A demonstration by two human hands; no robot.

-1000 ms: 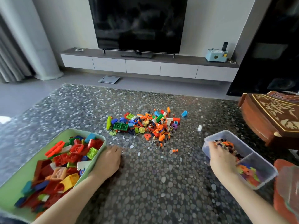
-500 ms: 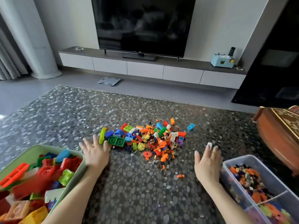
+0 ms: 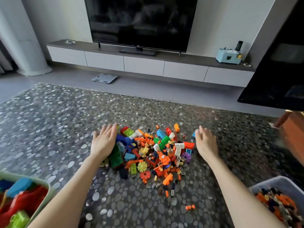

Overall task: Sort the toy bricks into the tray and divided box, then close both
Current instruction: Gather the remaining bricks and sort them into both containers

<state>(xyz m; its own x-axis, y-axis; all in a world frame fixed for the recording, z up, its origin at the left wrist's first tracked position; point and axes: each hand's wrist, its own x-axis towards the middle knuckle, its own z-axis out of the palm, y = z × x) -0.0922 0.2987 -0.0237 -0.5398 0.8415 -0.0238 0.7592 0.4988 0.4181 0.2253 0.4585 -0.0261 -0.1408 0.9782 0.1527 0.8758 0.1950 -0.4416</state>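
Head view: how do the hands lie?
— Left hand (image 3: 103, 142) flat, fingers straight, against the brick pile (image 3: 156, 153); right hand (image 3: 205, 142), fingers straight, just beside its right edge.
— Containers?
— Green tray (image 3: 49, 190), lower left, holds big bricks; divided box (image 3: 276, 181), lower right, small ones. Pebble-patterned rug (image 3: 49, 120), television (image 3: 139, 22) behind.

Pebble-patterned grey rug (image 3: 49, 129); green tray (image 3: 51, 188)

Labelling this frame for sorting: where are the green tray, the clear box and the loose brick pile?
green tray (image 3: 50, 191), head view, on its right rim.
clear box (image 3: 282, 182), head view, on its far wall.
brick pile (image 3: 164, 142), head view, on a green brick mid-pile.
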